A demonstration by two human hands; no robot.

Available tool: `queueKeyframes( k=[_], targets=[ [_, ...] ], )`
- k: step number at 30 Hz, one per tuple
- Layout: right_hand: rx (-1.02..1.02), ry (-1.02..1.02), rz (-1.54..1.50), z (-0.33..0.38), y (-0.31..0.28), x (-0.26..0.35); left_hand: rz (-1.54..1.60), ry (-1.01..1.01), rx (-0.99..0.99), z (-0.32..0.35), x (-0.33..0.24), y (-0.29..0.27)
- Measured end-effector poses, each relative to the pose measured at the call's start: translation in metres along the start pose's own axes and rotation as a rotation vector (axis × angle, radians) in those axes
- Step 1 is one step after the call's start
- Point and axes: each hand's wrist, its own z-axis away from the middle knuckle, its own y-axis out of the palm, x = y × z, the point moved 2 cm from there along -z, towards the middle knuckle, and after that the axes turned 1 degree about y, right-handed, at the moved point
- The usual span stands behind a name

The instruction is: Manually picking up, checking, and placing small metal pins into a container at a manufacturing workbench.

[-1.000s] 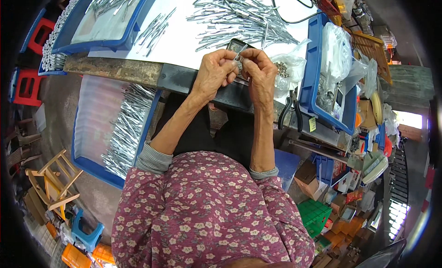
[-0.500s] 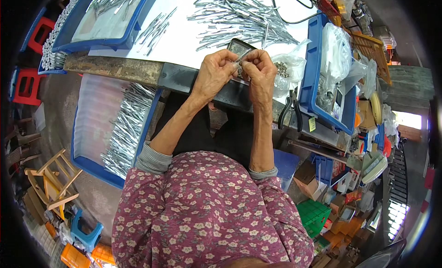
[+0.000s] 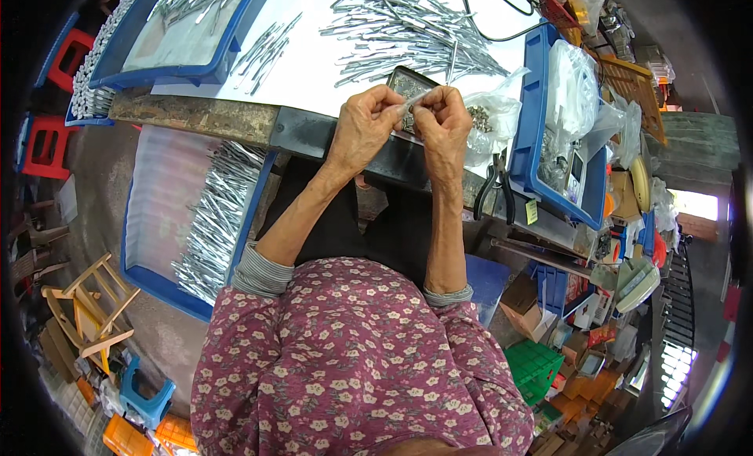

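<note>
My left hand [image 3: 362,128] and my right hand [image 3: 444,130] meet above the table's front edge, both with thumb and fingers pinched. Between them runs a thin silvery metal strip [image 3: 414,101], its ends mostly hidden by the fingers. Just behind and under the hands sits a small dark tray [image 3: 406,79] holding tiny metal parts. Beside my right hand lies a clear plastic bag [image 3: 508,111] with small brassy pieces [image 3: 478,119]. Farther back, a large pile of similar metal strips [image 3: 408,34] spreads over the white tabletop [image 3: 314,68], with a smaller group [image 3: 268,54] to its left.
Black-handled pliers [image 3: 496,189] hang at the table edge, right of my hand. A blue tray [image 3: 527,127] with plastic bags stands at the right. Another blue tray [image 3: 220,56] is at the far left. Below the table, a blue bin [image 3: 149,287] holds many strips.
My hands stay in almost the same place. The strip between the fingers has turned slightly; both hands keep their pinch.
</note>
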Motion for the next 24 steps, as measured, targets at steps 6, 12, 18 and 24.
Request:
queueKeyframes(
  k=[6, 12, 18, 24],
  targets=[
    [-0.025, -0.014, -0.067, 0.002, 0.001, -0.001, 0.067, -0.031, 0.010, 0.002, -0.003, 0.003],
    [-0.019, 0.060, -0.200, 0.003, 0.004, 0.000, -0.212, 0.208, -0.075, 0.004, -0.007, 0.006],
    [-0.067, 0.109, -0.348, 0.004, 0.006, 0.007, -0.440, 0.394, -0.100, 0.003, -0.006, 0.005],
    [-0.054, 0.126, -0.425, 0.003, 0.002, 0.007, -0.509, 0.454, -0.099, 0.003, -0.005, 0.007]
  ],
)
